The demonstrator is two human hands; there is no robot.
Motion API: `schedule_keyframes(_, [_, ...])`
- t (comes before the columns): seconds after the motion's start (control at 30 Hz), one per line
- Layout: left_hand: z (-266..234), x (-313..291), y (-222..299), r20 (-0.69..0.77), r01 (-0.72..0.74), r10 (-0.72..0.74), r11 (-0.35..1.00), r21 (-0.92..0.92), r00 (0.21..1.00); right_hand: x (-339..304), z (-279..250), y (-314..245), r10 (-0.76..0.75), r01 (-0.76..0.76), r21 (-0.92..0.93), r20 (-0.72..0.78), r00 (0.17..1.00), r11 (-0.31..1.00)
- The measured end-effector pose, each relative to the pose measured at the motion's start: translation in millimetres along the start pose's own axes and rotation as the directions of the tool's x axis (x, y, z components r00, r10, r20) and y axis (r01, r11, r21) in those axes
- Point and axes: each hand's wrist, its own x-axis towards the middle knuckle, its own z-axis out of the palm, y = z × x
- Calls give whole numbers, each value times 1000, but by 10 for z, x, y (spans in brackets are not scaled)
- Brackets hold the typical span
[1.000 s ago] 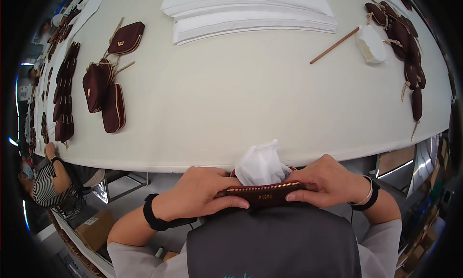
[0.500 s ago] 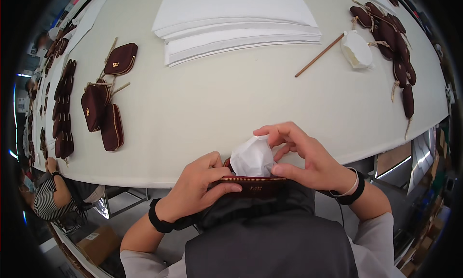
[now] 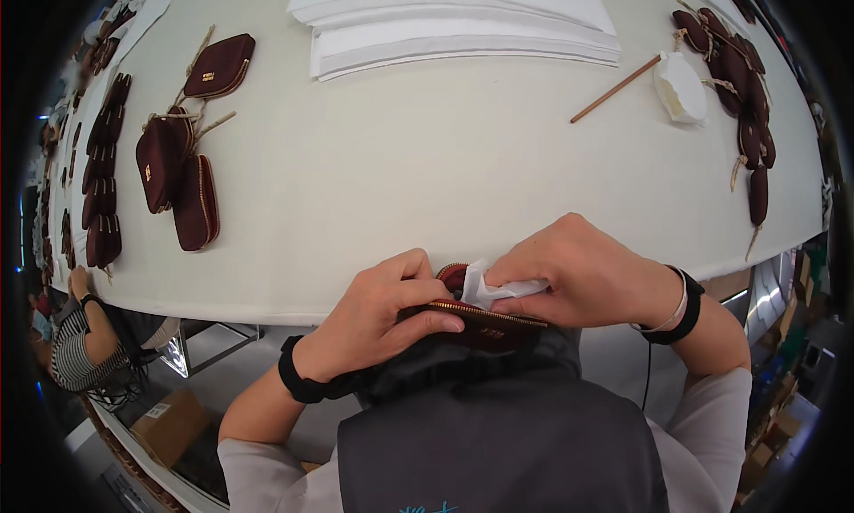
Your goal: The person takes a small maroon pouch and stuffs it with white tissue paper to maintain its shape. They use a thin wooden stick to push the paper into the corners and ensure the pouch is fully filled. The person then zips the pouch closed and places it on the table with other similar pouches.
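Observation:
A dark red zip pouch (image 3: 487,332) is held unzipped at the table's near edge, over my lap. My left hand (image 3: 382,313) grips the pouch's left end, thumb on the outer front and fingers at the opening. White tissue paper (image 3: 498,290) is crumpled partly inside the mouth and partly sticking out. My right hand (image 3: 578,277) pinches this paper from above, with its curled fingers at the pouch's mouth. How much paper lies inside the pouch is hidden.
Several dark red pouches (image 3: 163,162) with cords lie at the left, beside a row of more (image 3: 102,188). White sheets (image 3: 463,51) are stacked at the back. At the right are a thin brown stick (image 3: 616,89), a white pad (image 3: 680,88) and bunched pouches (image 3: 753,104). A co-worker's arm (image 3: 105,335) rests at far left.
My right hand has moved from loosely holding the puffed-up paper to pressing it down at the pouch's mouth. Less paper sticks out. The view has shifted slightly.

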Motion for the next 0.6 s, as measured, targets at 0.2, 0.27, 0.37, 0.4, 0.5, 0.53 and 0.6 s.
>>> schedule_keyframes(0.2, [32, 42, -37, -85, -21, 17, 999, -45, 996, 296, 147, 70, -95, 93, 29, 63, 994, 995])
schedule_keyframes(0.27, [73, 21, -78, -132, -31, 27, 999, -29, 991, 335, 289, 131, -46, 32, 97, 146, 988, 995])
schedule_keyframes(0.37, [137, -41, -85, -206, -10, 9, 1000, -5, 979, 338, 406, 132, 10, -24, 81, 168, 986, 996])
schedule_keyframes(0.4, [158, -37, -76, -235, -16, 12, 1000, -14, 972, 331, 439, 116, 25, -35, 61, 152, 988, 998])
schedule_keyframes(0.5, [200, -29, -89, -308, -64, 52, 997, -31, 950, 362, 411, 65, 54, -55, 2, 178, 982, 998])
schedule_keyframes(0.53, [198, -43, -129, -324, -98, 83, 995, -30, 943, 365, 373, 53, 40, -43, 19, 151, 988, 999])
schedule_keyframes(0.6, [192, -34, -141, -344, -142, 127, 990, -18, 930, 366, 311, 32, 13, -18, 54, 95, 995, 998])
